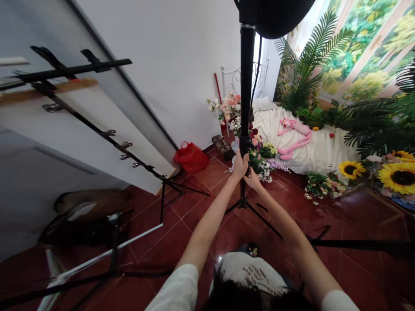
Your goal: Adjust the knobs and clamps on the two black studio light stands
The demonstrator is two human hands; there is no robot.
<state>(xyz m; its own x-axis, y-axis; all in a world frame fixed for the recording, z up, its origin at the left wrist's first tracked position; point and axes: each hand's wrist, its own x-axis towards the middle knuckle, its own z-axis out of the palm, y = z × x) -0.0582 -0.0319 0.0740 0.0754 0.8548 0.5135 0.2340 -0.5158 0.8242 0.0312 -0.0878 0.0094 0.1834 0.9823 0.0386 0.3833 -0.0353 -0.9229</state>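
Observation:
A black light stand (247, 82) rises upright in the middle of the view, with a dark round lamp head (283, 15) at its top and tripod legs spread on the floor. My left hand (239, 166) is closed around the pole just below a black joint. Slightly lower, my right hand (252, 178) grips the same pole from the right side. Both arms stretch forward, and the hands nearly touch. Part of the fingers is hidden behind the pole and by each other.
A bed (269, 125) with white cloth holds a pink plush toy (300, 128). Around it are flowers, palm leaves and sunflowers (402, 178). On the left stand a clamped backdrop (129, 147), a red bag (192, 157) and a white pole (106, 255). Another black stand leg (359, 245) crosses the right.

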